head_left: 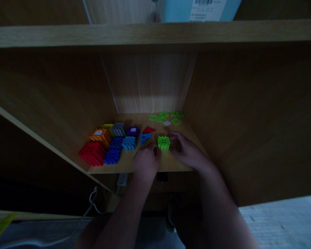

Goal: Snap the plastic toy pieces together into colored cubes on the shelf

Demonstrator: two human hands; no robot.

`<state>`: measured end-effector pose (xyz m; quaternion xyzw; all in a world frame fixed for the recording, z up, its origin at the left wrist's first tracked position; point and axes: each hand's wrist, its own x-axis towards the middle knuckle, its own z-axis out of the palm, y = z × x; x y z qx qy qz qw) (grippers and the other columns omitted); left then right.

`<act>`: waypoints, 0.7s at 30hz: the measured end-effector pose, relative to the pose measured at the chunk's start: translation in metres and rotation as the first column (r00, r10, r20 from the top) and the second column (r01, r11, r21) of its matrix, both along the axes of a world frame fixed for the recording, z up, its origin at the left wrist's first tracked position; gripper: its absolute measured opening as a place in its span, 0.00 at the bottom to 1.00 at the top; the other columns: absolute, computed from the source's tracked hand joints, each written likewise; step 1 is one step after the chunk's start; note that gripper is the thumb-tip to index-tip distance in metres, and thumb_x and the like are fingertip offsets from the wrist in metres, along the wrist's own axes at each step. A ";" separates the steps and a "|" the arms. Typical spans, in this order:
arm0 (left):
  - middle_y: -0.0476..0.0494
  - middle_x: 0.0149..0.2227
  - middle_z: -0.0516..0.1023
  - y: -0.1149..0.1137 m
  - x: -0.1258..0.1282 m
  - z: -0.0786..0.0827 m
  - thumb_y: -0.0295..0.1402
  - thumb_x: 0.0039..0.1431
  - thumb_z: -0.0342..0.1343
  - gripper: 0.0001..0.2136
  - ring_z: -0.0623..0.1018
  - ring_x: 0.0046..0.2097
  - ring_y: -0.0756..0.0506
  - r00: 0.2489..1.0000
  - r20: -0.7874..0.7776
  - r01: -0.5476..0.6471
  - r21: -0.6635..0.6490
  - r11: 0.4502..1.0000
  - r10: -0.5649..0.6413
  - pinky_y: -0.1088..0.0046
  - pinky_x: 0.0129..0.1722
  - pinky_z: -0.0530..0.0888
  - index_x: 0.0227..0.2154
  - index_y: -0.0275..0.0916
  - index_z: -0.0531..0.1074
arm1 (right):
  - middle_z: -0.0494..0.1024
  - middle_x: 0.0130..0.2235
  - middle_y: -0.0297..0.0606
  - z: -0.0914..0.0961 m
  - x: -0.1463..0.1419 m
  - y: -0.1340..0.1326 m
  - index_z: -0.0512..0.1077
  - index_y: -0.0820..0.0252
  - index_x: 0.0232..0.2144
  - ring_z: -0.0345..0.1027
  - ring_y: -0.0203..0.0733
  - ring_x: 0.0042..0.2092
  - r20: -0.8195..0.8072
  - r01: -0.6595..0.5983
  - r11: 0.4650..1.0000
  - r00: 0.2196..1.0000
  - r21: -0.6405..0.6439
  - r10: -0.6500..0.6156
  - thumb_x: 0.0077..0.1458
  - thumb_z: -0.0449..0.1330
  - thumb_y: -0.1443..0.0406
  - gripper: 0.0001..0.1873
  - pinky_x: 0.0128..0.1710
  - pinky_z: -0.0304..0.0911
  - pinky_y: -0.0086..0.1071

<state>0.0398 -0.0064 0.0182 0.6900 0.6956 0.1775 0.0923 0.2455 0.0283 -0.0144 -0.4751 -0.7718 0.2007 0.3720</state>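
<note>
A small stack of lime green toothed plastic tiles (163,142) sits on the wooden shelf between my hands. My left hand (146,159) is curled closed at its near left side; the fingertips are turned away, so anything in them is hidden. To the right of the stack, my right hand (187,151) has its thumb and fingers apart, with nothing seen between them. Just beyond my left hand lie blue triangular tiles (145,138) and red triangular tiles (148,130). Several loose green tiles (161,119) and a whitish tile (167,123) lie flat farther back.
Left on the shelf stand stacks of red tiles (93,153), orange tiles (100,136), grey tiles (118,129), dark blue tiles (112,157), light blue tiles (129,142) and purple tiles (133,131). Side walls enclose the shelf (126,168). An upper board (155,33) carries a blue box (176,10).
</note>
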 end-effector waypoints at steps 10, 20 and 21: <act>0.42 0.39 0.88 0.000 0.001 0.001 0.38 0.73 0.52 0.12 0.87 0.43 0.38 1.000 -0.019 0.010 0.015 1.000 -0.010 0.67 0.38 0.74 0.44 0.46 0.82 | 0.80 0.58 0.46 -0.001 -0.003 0.000 0.62 0.52 0.68 0.76 0.51 0.59 0.016 0.035 0.999 0.999 0.015 -0.035 0.60 0.64 0.66 0.35 0.62 0.70 0.51; 0.42 0.40 0.87 0.001 0.002 0.000 0.40 0.74 0.53 0.13 0.86 0.43 0.39 0.999 -0.034 0.007 0.001 1.000 -0.007 0.68 0.40 0.74 0.44 0.46 0.82 | 0.80 0.58 0.45 -0.004 -0.002 0.001 0.63 0.50 0.69 0.76 0.52 0.60 0.022 0.023 1.000 0.999 0.018 -0.024 0.61 0.64 0.66 0.35 0.62 0.71 0.52; 0.42 0.39 0.87 0.001 0.002 -0.001 0.40 0.74 0.53 0.13 0.86 0.43 0.39 0.999 -0.034 0.007 0.006 1.000 -0.007 0.68 0.40 0.74 0.44 0.46 0.82 | 0.80 0.58 0.45 -0.004 -0.003 0.001 0.63 0.50 0.69 0.76 0.52 0.60 0.022 0.024 1.000 0.999 0.019 -0.024 0.61 0.64 0.66 0.35 0.62 0.71 0.53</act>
